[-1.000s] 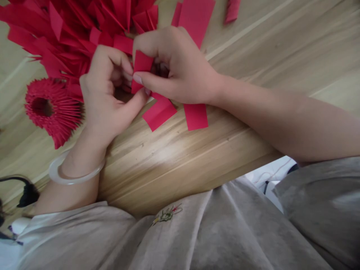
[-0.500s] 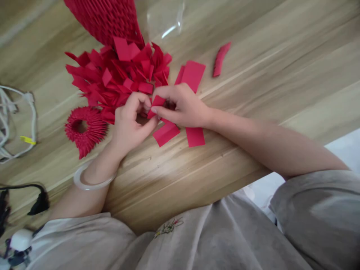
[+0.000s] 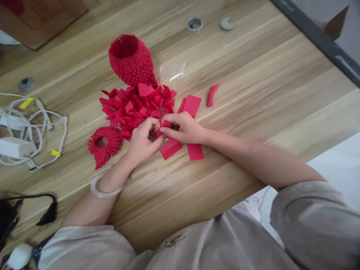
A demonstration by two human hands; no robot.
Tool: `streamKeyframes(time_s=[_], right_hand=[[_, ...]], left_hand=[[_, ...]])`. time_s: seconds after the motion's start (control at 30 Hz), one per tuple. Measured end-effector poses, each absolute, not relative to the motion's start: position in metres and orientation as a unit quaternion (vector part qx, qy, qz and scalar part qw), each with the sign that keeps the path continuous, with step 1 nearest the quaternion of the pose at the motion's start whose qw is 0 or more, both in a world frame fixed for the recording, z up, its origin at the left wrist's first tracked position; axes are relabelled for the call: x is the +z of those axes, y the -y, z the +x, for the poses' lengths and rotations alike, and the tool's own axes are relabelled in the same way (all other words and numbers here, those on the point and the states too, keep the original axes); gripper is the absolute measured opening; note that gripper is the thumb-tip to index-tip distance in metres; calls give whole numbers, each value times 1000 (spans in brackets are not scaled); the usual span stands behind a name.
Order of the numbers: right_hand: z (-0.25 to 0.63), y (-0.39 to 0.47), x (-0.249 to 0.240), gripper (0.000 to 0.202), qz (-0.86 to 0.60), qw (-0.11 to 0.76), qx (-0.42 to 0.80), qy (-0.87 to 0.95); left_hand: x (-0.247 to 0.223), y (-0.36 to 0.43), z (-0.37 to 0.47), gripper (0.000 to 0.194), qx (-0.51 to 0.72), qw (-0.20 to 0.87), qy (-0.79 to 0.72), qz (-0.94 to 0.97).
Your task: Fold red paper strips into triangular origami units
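Note:
Between my fingers is a small folded piece of red paper (image 3: 165, 123), partly covered by them. My right hand (image 3: 185, 128) pinches it from the right, thumb below and index finger above. On its other side, my left hand (image 3: 144, 139) is closed with its fingertips on the same piece. Flat red paper strips (image 3: 192, 105) lie beyond and under my right hand, with another strip (image 3: 170, 149) just below. A heap of folded red paper pieces (image 3: 135, 105) lies just past my left hand.
Behind the heap stands a red folded-paper vase shape (image 3: 135, 62). A red paper ring (image 3: 105, 144) lies left of my left hand. A clear plastic bag (image 3: 173, 71) and a short joined red row (image 3: 213, 94) lie farther out. White cables (image 3: 36, 127) tangle at the left.
The view has shifted back and widened, showing more of the table and the whole vase shape. Both hands keep hold of the red paper piece, with little change in their pose.

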State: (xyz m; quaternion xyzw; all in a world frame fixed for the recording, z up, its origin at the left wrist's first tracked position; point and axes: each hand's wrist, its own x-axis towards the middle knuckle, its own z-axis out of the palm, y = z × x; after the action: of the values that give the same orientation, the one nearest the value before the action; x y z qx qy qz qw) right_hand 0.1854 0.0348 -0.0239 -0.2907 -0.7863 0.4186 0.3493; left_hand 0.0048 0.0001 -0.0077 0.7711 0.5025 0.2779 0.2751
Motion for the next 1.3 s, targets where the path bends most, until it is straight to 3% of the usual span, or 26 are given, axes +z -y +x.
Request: streamKeyframes(time_s=[1.3], right_hand=[[186,-35,-22,16,-298,341,426,783]], left_hand=[[-3,1,6,18,270,260,-510,775]])
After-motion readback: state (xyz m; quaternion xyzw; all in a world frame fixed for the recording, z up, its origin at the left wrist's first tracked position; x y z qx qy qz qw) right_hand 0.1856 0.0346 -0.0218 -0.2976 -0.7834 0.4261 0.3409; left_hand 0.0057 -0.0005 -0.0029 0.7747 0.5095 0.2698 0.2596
